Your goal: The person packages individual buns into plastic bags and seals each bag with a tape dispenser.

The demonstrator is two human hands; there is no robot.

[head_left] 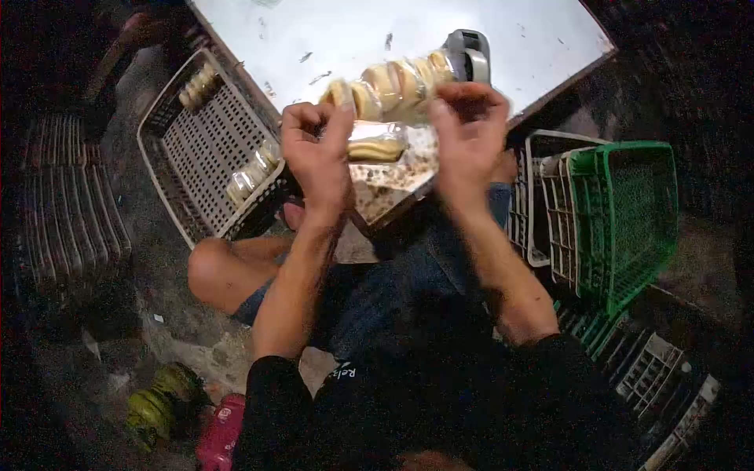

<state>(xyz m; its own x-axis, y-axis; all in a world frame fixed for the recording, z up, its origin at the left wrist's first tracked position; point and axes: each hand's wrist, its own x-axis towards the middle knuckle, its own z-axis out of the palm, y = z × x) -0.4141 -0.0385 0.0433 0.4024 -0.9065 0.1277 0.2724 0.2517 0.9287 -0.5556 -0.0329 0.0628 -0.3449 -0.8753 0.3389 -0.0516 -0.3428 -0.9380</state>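
Observation:
My left hand (320,153) is raised at the front of the low table, with thumb and fingers curled together in a pinch. My right hand (471,137) is curled the same way across from it, slightly blurred. Whether a thin edge of film is between the fingertips of either hand cannot be made out. Just beyond the fingertips lies a row of round yellowish pastries (385,88) in clear plastic. Between the hands, nearer to me, is a clear packet with flat yellow pieces (377,149). A grey tape dispenser (473,56) stands behind the right hand.
The white-topped table (330,35) has a worn, spotted front corner. At left, a plastic crate (208,145) holds wrapped pastry rows. Green and pale crates (640,228) stand at right. A pink bottle (221,432) and green round items (161,400) are on the floor.

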